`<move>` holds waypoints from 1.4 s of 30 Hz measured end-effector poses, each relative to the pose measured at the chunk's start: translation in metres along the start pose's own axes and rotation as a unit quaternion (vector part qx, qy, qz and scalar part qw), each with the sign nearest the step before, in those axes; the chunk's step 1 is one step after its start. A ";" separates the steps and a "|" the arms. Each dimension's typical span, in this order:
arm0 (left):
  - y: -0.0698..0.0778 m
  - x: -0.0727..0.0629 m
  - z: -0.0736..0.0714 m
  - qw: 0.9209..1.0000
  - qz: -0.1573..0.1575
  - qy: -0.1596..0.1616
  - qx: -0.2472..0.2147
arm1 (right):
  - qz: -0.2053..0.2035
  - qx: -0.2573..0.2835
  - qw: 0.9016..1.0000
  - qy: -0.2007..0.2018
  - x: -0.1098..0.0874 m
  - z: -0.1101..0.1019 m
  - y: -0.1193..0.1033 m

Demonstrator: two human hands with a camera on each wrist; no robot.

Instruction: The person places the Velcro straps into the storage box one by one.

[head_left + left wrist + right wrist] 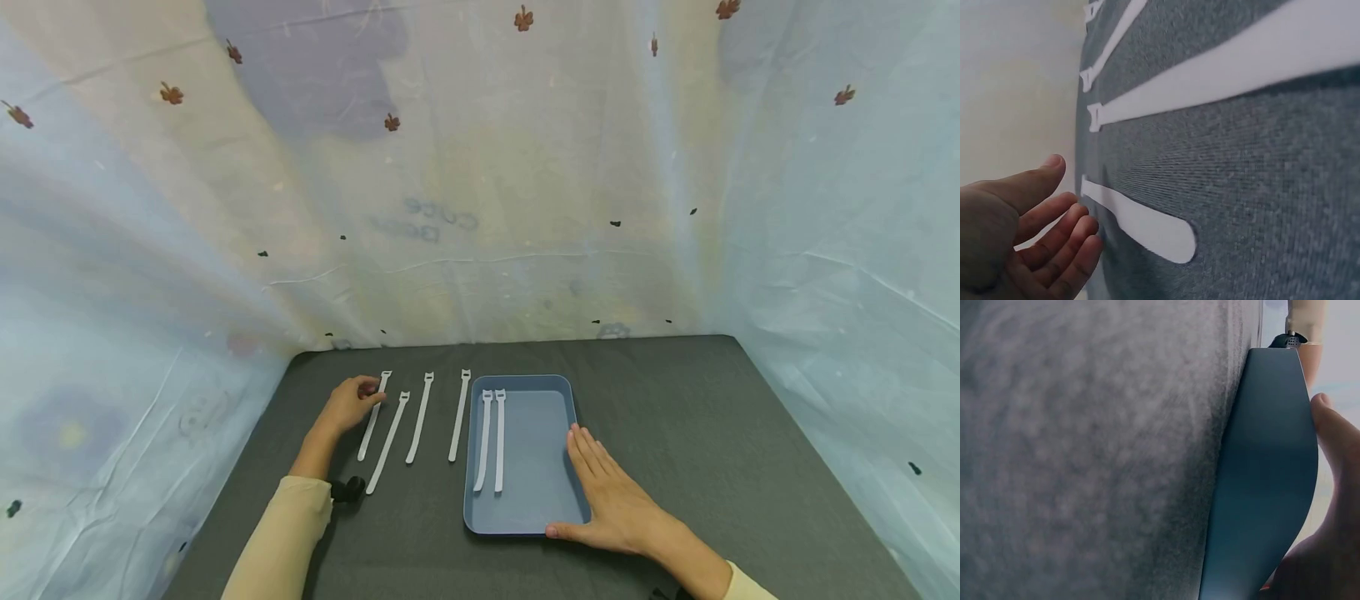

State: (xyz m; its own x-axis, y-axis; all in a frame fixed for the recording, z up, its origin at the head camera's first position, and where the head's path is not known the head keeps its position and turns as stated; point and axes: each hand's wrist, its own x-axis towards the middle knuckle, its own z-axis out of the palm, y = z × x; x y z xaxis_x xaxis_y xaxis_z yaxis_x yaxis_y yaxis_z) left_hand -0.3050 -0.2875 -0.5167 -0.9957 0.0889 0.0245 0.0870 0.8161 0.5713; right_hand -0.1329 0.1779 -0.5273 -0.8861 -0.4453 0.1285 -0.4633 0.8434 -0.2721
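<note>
The left hand [348,405] holds nothing: its thumb and loosely bent fingers are apart, close over the far, slotted end of the leftmost white, flat, narrow strap [367,440]; whether the fingertips touch it, I cannot tell. That strap lies on the dark grey cloth-covered table [720,450], left of three more white straps of the same shape, the nearest one [387,446] slanting beside it, then a middle one [420,419] and an upright-running one [459,419] just beside the tray.

The blue-grey rectangular tray with rounded corners [536,458] stands right of these, with two white straps [499,446] side by side in its left half. The right hand [611,504], fingers straight, rests against the tray's right side, thumb at its near edge. A black wrist device [347,490] sits by the left cream sleeve [281,533]. Beyond the table hangs a pale sheet with brown leaf shapes [510,167].
</note>
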 end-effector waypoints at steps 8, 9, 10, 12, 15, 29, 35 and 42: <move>-0.020 0.010 0.006 0.999 -0.031 -0.009 -0.039 | -0.002 -0.003 1.000 0.002 0.001 0.001 0.000; -0.021 0.012 0.007 0.999 -0.034 -0.009 -0.040 | -0.002 -0.001 1.000 0.001 0.001 0.001 0.000; -0.023 0.013 0.008 0.998 -0.038 -0.009 -0.043 | -0.001 0.000 1.000 0.001 0.001 0.001 0.000; -0.024 0.016 0.009 0.998 -0.043 -0.008 -0.046 | 0.000 0.001 1.000 -0.001 0.001 0.000 0.000; -0.024 0.018 0.010 0.997 -0.048 -0.008 -0.052 | 0.002 -0.001 1.000 -0.002 0.001 -0.001 -0.001; -0.018 0.015 0.014 0.995 -0.072 0.014 -0.073 | -0.001 -0.007 1.000 0.001 0.001 0.000 0.000; -0.016 0.015 0.014 0.995 -0.080 0.015 -0.066 | 0.002 -0.006 1.000 -0.001 0.001 0.000 0.000; -0.018 0.016 0.013 0.995 -0.086 0.010 -0.049 | 0.002 -0.002 1.000 -0.001 0.001 0.001 0.000</move>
State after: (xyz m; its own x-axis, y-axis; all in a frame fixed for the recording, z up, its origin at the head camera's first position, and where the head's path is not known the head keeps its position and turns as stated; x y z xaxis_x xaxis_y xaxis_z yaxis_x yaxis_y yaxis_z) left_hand -0.3216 -0.2927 -0.5374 -0.9962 -0.0593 -0.0643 -0.0868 0.7581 0.6463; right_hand -0.1333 0.1771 -0.5279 -0.8880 -0.4422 0.1261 -0.4596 0.8467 -0.2679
